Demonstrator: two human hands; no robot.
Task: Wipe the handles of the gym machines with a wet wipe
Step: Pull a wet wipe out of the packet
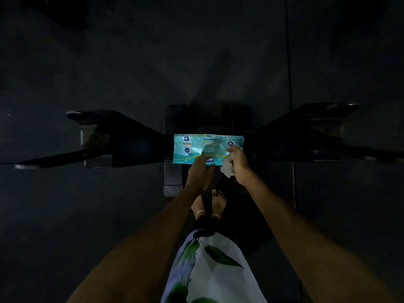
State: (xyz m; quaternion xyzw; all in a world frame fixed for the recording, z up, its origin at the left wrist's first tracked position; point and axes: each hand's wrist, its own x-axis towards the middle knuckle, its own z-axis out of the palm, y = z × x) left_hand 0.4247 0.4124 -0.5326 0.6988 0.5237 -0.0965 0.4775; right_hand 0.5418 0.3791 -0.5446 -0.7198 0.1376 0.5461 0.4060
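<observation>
Wet wipe [226, 167]: white, crumpled, gripped in right hand [238, 164] fingers.
Wipes pack [207, 148]: teal, lying on dark gym machine [135, 138].
Left hand [200, 171]: fingers straight, resting on pack.

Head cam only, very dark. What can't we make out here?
- Machine handles: head view shows only dim dark arms; grips lost in the low light.
- Wipes pack: print too small and blurred; near edge covered by the left hand, so the opening is hidden.
- Right hand: holds a white wipe, partly hidden by the fingers.
- Floor and surroundings: too dark to tell.
</observation>
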